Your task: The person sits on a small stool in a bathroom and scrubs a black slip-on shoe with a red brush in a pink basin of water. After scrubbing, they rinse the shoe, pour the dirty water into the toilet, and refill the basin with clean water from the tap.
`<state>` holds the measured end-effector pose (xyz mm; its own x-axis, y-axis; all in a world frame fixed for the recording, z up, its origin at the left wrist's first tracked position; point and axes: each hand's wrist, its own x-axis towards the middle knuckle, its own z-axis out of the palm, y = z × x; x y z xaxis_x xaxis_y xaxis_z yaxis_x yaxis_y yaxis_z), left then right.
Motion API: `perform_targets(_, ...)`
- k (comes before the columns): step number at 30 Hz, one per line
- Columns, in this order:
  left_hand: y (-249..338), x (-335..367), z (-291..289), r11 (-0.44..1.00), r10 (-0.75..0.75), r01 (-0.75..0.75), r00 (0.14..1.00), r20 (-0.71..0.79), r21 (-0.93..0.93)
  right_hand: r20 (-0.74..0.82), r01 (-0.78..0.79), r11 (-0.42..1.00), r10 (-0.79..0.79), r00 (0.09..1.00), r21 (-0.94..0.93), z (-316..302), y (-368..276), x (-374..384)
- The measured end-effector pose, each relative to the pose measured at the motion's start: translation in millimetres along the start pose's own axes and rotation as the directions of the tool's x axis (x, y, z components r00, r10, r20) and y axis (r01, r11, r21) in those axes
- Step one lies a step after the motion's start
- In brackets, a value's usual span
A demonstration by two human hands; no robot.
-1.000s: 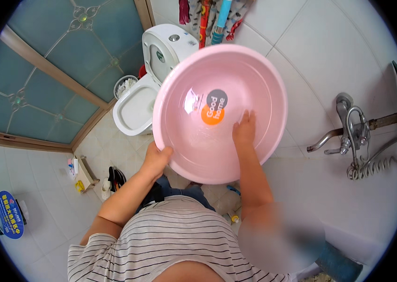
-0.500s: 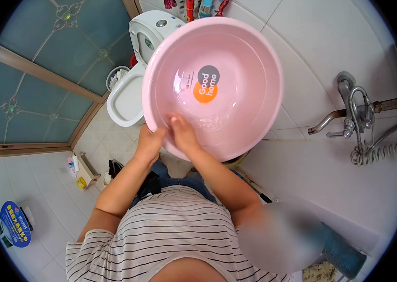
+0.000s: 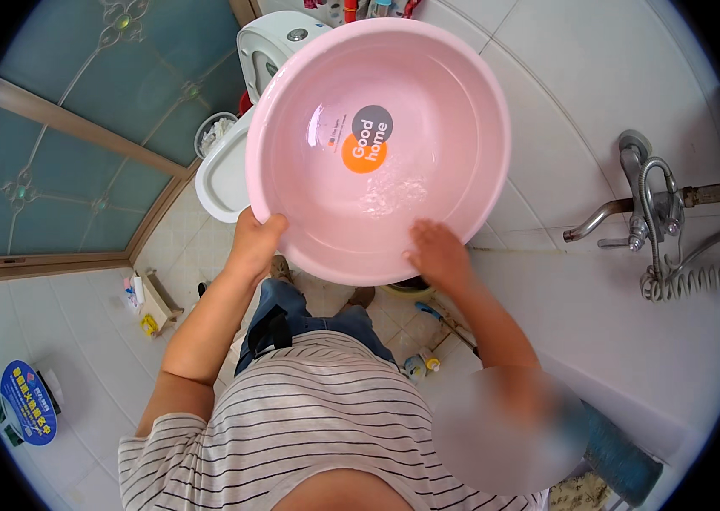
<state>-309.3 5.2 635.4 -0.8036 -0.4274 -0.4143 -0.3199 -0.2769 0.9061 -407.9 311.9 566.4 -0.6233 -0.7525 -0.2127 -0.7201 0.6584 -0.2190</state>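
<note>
A large round pink basin (image 3: 309,213) is held up in front of me, its inside facing me. A little clear water (image 3: 394,198) ripples in its lower part, beside a grey and orange round sticker (image 3: 367,138). My left hand (image 3: 256,245) is closed around the near left rim, thumb on the inner side. At the near right, my right hand (image 3: 441,255) reaches over the rim. Its fingers lie along the inner wall with the thumb apart, and I see nothing held in it.
Behind the basin at the left are a white toilet (image 3: 228,175) and a waste bin (image 3: 217,132). A wall tap (image 3: 632,192) with a coiled hose juts out at the right. Below the basin, a blue-headed brush (image 3: 430,312) and a bottle (image 3: 421,364) are on the tiled floor.
My right hand has moved right along the basin's near inner wall, away from my left hand. The basin has shifted slightly left and up, and its water has moved.
</note>
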Motion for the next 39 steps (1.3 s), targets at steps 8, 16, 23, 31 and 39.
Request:
perform_targets(8, 7, -5, 3, 0.997, -0.032, 0.027, 0.997, 0.067, 0.078, -0.213, -0.153, 0.962, 0.104, 0.972, -0.228, 26, 44, 41)
perform_targets(16, -9, -10, 8, 0.996, -0.070, 0.066, 0.996, 0.058, 0.062, 0.063, -0.508, 0.618, 0.596, 0.800, 0.600, 125, -25, 91)
perform_targets(23, -17, -20, 4, 0.992, -0.107, 0.098, 0.987, 0.116, 0.079, 0.482, -0.376, -0.399, 0.209, 0.851, 0.836, 66, -84, 144)
perform_targets(31, -3, -37, 4, 0.989, -0.141, 0.131, 0.974, 0.176, 0.067, -0.161, 0.072, 0.162, 0.649, 0.743, 0.984, -11, 34, 190)
perform_targets(39, -12, -32, -14, 0.992, -0.129, 0.130, 0.989, 0.069, 0.002, -0.146, -0.615, 0.644, 0.736, 0.661, 0.455, 117, 69, 113)
